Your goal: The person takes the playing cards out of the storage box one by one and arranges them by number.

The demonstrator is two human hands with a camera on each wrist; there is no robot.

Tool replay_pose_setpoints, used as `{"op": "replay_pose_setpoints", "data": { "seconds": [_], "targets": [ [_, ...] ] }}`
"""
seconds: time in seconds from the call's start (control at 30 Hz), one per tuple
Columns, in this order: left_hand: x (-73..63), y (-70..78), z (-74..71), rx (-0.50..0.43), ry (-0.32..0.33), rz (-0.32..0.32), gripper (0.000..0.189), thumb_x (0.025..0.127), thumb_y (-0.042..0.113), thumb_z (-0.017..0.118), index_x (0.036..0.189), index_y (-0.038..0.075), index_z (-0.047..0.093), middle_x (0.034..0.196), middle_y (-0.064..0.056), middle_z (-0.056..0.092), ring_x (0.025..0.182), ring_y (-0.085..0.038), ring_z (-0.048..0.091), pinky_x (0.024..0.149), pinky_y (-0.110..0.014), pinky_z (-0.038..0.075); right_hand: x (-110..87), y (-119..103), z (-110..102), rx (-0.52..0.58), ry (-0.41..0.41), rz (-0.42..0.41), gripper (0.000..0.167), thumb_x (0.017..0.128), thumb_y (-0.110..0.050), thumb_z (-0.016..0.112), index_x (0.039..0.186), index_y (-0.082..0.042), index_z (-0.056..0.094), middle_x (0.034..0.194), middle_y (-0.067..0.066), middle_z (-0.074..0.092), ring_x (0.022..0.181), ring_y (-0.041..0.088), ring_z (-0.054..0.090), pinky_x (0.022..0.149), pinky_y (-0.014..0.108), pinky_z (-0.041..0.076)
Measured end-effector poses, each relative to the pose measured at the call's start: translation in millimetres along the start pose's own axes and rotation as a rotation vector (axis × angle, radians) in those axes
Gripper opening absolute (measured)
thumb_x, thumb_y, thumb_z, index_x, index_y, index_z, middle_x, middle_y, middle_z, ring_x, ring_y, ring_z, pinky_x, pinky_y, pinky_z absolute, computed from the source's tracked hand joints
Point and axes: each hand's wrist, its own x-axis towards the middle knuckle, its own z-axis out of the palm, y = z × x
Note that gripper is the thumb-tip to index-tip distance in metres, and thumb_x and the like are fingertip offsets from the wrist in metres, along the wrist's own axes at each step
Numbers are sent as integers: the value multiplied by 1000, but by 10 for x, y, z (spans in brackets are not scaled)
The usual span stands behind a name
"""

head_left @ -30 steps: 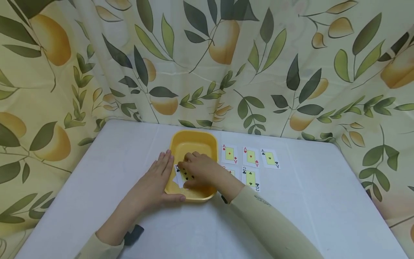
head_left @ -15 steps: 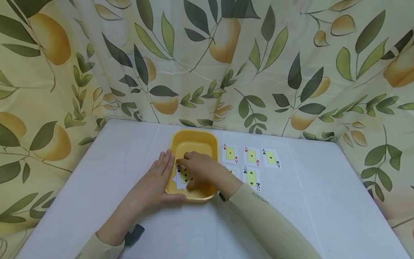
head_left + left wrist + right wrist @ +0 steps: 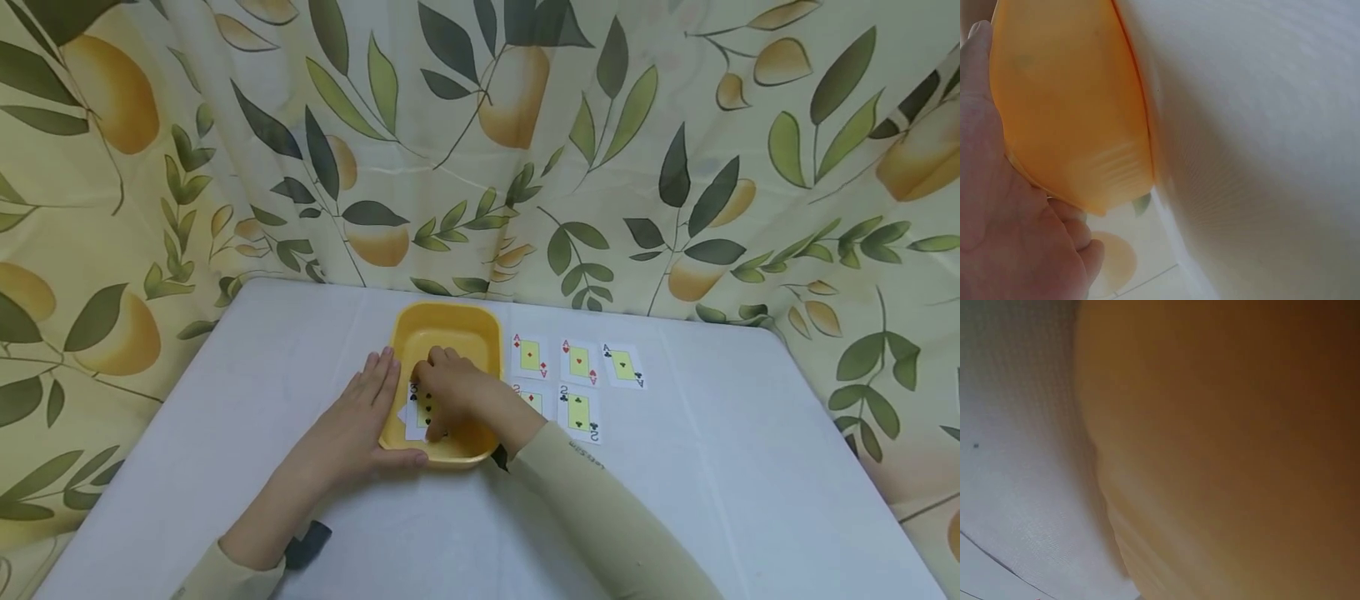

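My left hand (image 3: 352,425) lies along the left rim of a yellow plastic tray (image 3: 483,333), its fingers straight and the thumb by the front edge. In the left wrist view, the same hand (image 3: 1016,206) rests against the tray's side wall (image 3: 1072,106). Inside the tray, my right hand (image 3: 461,392) grips a black-suited playing card (image 3: 414,421) with curled fingers. Part of that card's face is covered by the fingers. A corner of another card (image 3: 402,414) pokes out at its left. The right wrist view shows the tray's wall (image 3: 1222,456) close up and no hand.
Right of the tray lie an ace of diamonds (image 3: 530,357), an ace of hearts (image 3: 579,362) and an ace of clubs (image 3: 623,365). Below them are a two of clubs (image 3: 578,412) and a red-suited card (image 3: 531,402), partly covered by the right arm. A patterned curtain (image 3: 480,167) hangs behind the white table (image 3: 675,467).
The top card in the tray has turned from slanted to nearly straight under my right hand, which has shifted slightly. My left hand stays on the rim.
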Motion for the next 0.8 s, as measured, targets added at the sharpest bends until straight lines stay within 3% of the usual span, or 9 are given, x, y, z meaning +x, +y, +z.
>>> {"op": "replay_pose_setpoints", "data": {
  "seconds": [0.23,0.3,0.43,0.5,0.63,0.8],
  "targets": [
    [8,-7,-3,0,-4,11,129,74,88,52,159,2,8,168,-12,-2,155,-31,-1,124,-49,17,-31,26,32,74,69,-72,96,69,-33,92,147,-20,38,136,2,51,117,19,46,108,33,44],
    [7,-8,-3,2,-6,14,129,74,88,53,159,2,9,168,-12,-3,155,-31,-1,124,-50,17,-65,37,44,77,96,-101,88,72,-30,91,145,-25,42,133,2,51,115,19,48,103,32,47],
    [16,-21,15,6,-13,10,129,73,88,53,159,1,10,168,-12,-3,155,-31,-1,124,-50,16,-111,63,59,102,118,-122,58,74,-29,89,123,-30,57,119,0,49,105,18,47,90,27,50],
    [21,-23,24,11,-23,0,131,72,91,50,159,2,9,168,-11,-4,155,-29,-3,124,-49,15,-118,74,73,110,121,-124,53,74,-33,89,118,-30,60,118,-1,48,103,17,46,89,26,49],
    [34,-33,41,18,-32,-12,132,71,94,44,159,4,6,168,-9,-6,155,-27,-5,125,-47,14,-124,84,101,92,119,-121,61,70,-42,90,121,-27,60,119,-2,48,104,16,45,92,25,49],
    [32,-38,40,16,-27,-3,131,73,93,45,159,3,6,168,-11,-7,155,-28,-5,124,-48,15,-127,73,111,11,127,-131,73,68,-43,91,130,-25,56,129,-2,54,112,17,47,102,30,46]
  ]
}}
